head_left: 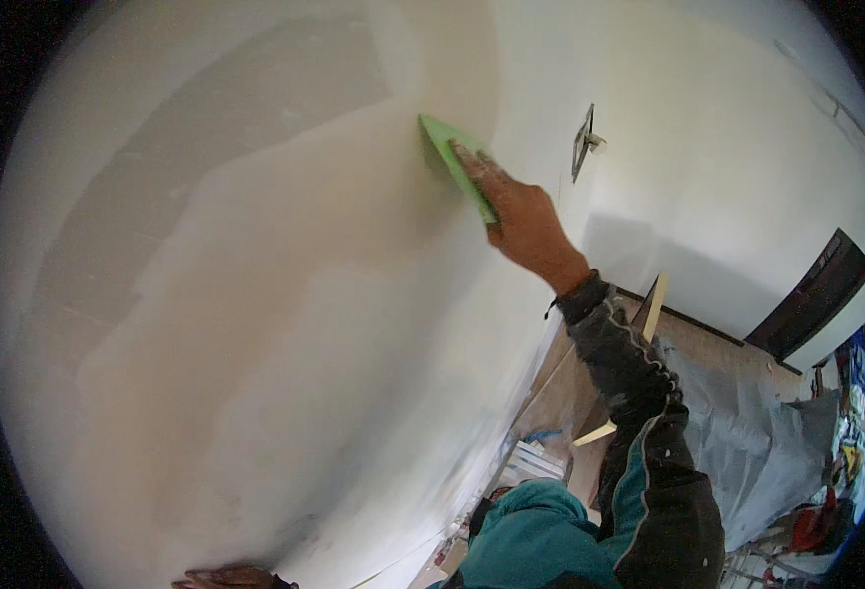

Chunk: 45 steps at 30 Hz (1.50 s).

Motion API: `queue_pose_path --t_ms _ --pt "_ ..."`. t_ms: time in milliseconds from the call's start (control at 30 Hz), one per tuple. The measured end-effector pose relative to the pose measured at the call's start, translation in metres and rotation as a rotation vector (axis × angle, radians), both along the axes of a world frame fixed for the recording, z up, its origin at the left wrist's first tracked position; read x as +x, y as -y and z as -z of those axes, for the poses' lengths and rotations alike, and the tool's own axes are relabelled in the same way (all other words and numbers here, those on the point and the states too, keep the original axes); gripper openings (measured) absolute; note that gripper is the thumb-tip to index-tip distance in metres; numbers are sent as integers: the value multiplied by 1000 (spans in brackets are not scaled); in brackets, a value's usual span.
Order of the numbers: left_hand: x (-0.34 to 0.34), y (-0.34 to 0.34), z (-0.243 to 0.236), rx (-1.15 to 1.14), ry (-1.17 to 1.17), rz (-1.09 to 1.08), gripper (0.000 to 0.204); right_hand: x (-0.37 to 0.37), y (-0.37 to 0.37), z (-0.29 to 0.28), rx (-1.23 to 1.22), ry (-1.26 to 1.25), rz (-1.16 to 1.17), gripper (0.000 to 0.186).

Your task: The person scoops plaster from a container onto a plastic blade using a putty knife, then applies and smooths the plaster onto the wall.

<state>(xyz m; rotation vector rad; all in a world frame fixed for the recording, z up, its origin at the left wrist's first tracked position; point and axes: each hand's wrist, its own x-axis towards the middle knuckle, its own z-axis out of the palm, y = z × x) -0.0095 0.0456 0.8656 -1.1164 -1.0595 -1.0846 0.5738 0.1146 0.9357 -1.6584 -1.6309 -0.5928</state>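
Observation:
My right hand [525,214] reaches out along a pale wall [354,344] and grips a thin green hand float [445,144]. Its fingers lie stretched along the back of the float, whose face is against or very close to the wall. The wall carries smooth whitish and beige patches, with a greyer area [246,98] at the upper left. At the lower edge my left hand [228,577] shows only in part, its fingers extended and lying flat near the wall. It holds nothing that I can see.
An open dark-framed wall fitting [582,145] juts out right of my hand. A dark panel [813,294] hangs on the far wall. Below are a wooden strip [656,306], grey plastic sheeting [736,432], a white slatted object [532,461] and mixed clutter [854,452] at the right.

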Motion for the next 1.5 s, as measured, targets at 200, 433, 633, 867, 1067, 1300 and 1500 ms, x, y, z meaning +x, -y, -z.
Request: queue_pose_path --t_ms 200,433,633,867,1067,1300,1500 --pt "3 -2 5 -26 80 20 47 -72 13 -10 27 -272 -115 86" --pt "-11 -12 4 -64 -17 -110 49 -137 25 -42 -12 -343 -197 81" --pt "-19 -18 14 -106 -29 -113 45 -158 58 -51 10 -345 -485 75" --pt "-30 0 8 -143 -52 -122 41 -101 62 46 -186 -1561 -1178 51" --pt "-40 14 10 -189 -74 -178 41 -81 70 132 132 -2361 -1295 40" --pt "17 30 -8 -145 135 49 53 -61 71 67 527 -1875 -941 30" --pt "26 15 -2 -119 198 18 56 -45 44 -78 421 -325 -268 72"
